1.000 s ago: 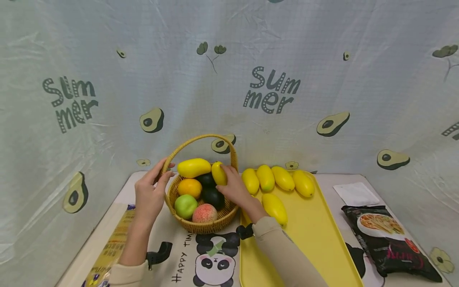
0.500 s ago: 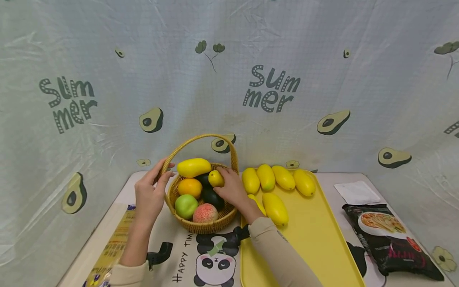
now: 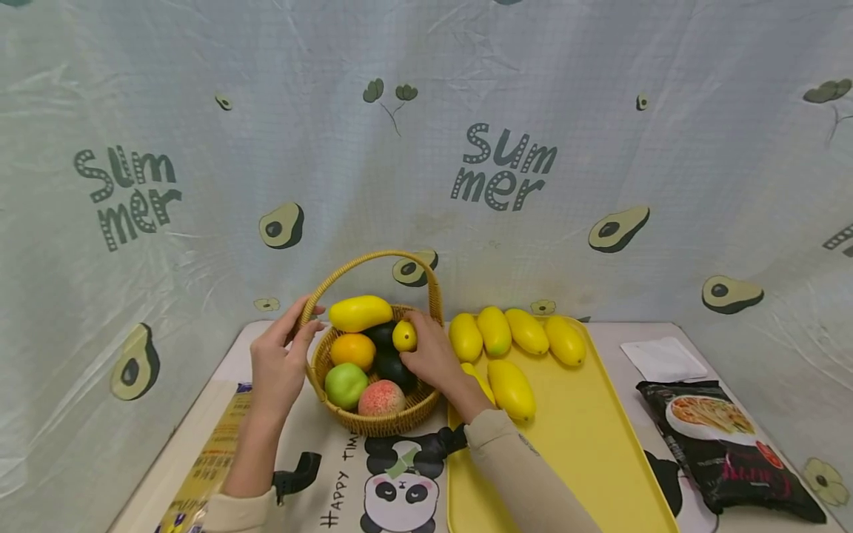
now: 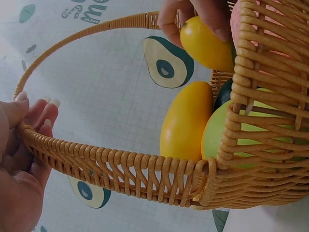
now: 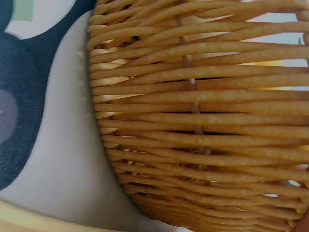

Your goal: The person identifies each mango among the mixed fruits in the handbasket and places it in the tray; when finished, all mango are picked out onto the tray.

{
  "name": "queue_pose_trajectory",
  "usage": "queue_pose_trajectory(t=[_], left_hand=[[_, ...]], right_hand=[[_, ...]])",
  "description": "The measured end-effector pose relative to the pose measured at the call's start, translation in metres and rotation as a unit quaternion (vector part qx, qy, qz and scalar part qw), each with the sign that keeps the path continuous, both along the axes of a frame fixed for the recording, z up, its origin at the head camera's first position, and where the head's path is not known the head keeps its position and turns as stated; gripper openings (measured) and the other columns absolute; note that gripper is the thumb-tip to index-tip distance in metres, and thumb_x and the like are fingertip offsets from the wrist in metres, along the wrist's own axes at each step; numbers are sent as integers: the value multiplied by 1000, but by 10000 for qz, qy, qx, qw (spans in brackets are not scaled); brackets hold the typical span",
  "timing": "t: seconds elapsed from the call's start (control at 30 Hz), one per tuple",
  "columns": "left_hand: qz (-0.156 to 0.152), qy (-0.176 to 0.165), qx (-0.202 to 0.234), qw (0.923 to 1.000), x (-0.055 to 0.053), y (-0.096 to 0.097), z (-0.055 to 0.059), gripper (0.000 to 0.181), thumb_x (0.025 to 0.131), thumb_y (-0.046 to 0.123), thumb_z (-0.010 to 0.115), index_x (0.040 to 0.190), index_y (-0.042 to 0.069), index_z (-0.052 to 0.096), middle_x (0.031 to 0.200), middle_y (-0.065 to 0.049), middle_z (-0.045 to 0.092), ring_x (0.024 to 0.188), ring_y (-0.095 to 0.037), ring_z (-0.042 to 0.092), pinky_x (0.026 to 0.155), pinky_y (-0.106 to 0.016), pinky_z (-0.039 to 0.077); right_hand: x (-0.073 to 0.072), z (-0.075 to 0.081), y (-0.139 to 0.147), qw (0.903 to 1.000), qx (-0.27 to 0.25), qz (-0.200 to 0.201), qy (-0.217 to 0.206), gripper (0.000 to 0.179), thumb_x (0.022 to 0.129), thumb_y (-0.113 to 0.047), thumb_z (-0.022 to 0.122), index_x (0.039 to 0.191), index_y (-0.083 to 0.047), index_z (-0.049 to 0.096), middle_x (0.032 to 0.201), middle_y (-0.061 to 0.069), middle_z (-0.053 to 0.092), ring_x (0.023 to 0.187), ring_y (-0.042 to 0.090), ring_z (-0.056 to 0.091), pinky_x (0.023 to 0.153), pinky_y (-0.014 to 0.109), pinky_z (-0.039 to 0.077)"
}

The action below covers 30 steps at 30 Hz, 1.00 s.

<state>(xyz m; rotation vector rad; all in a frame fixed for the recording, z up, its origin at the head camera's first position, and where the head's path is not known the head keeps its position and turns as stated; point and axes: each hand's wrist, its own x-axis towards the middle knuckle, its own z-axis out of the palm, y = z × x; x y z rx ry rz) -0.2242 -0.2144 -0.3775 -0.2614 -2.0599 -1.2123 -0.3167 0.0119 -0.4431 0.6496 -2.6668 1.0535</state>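
Observation:
A wicker basket [image 3: 380, 423] with a tall arched handle [image 3: 373, 255] stands left of the yellow tray. My left hand [image 3: 280, 355] holds the handle's left side; in the left wrist view its thumb and fingers [image 4: 41, 113] curl round the wicker. Inside the basket's right part, my right hand [image 3: 433, 352] grips a yellow mango [image 3: 404, 336], end facing me. Another mango [image 3: 360, 313] lies at the back. An orange [image 3: 353, 351], a green apple [image 3: 346, 384], a peach [image 3: 382, 400] and dark avocado-like fruits [image 3: 395, 368] share the basket. Only basket wall [image 5: 203, 116] fills the right wrist view.
Right of the basket lies a yellow tray [image 3: 580, 451] with several mangoes [image 3: 512, 389]. A black food packet [image 3: 726, 451] and a white packet [image 3: 663, 359] lie farther right. A gold packet [image 3: 209, 459] lies beside the left forearm. A printed curtain [image 3: 426, 148] hangs behind.
The mango in my right hand has tipped from upright to end-on towards me and sunk a little lower in the basket. My left hand has stayed on the handle.

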Motion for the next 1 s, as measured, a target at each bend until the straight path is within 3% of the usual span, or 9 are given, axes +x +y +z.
queue_pose_trajectory(t=[0.2,0.4,0.6,0.8,1.0], left_hand=[[46,21,-25,10000,0,0,-1,42,98,12,61,140,18,59,115,-6,73,92,9,62,90,-4,46],[42,60,-67,10000,1,-1,-4,42,99,11,61,140,20,59,115,-5,73,92,8,62,89,-4,46],[34,155,-29,9999,1,0,-2,42,98,10,61,139,20,60,114,-6,74,91,8,62,89,-4,46],[25,221,-19,9998,0,2,-3,42,98,9,62,138,19,60,114,-6,74,91,10,62,89,-4,46],[51,319,-33,9995,1,3,-3,42,98,8,61,138,17,60,113,-7,74,90,10,62,88,-4,46]], right_hand=[[6,-3,6,9991,-329,155,232,63,80,-18,70,140,-21,52,142,4,50,118,23,52,97,41,49],[20,-3,17,9977,-662,137,28,62,78,-16,68,138,-21,54,142,3,45,113,23,52,90,39,50],[33,-2,32,9976,-599,220,254,62,77,-15,67,136,-23,54,139,1,44,112,21,51,90,37,49],[42,-4,46,9943,-771,427,596,61,74,-10,69,133,-20,57,143,2,47,123,21,52,98,41,50],[55,-3,59,9952,-739,422,475,64,74,-11,69,136,-21,55,143,1,51,133,21,48,109,47,45]])
